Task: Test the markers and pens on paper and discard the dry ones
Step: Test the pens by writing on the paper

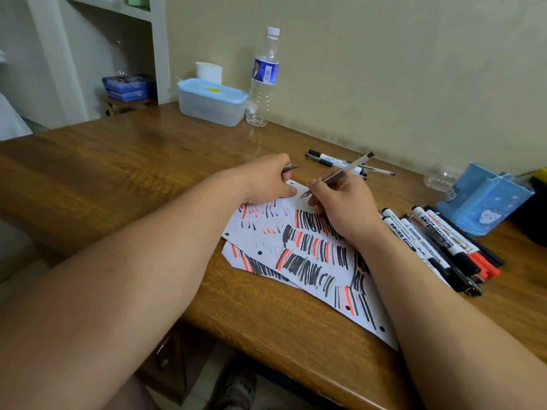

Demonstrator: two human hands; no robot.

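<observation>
My right hand (pixel 340 207) grips a clear pen (pixel 344 170) with its tip on the top sheet of paper (pixel 266 241), near the sheet's far edge. The paper is covered with black and red test strokes, and a second sheet lies under it. My left hand (pixel 266 180) presses the paper's far corner and holds a dark pen cap (pixel 291 168) in its curled fingers. A row of whiteboard markers (pixel 435 244) lies to the right of the paper. Two or three more pens and markers (pixel 337 161) lie beyond my hands.
A blue pen holder (pixel 485 202) stands at the right by the wall. A lidded plastic box (pixel 211 102) and a water bottle (pixel 263 81) stand at the back of the wooden table (pixel 133 173). A crumpled clear bottle (pixel 438 176) lies near the holder.
</observation>
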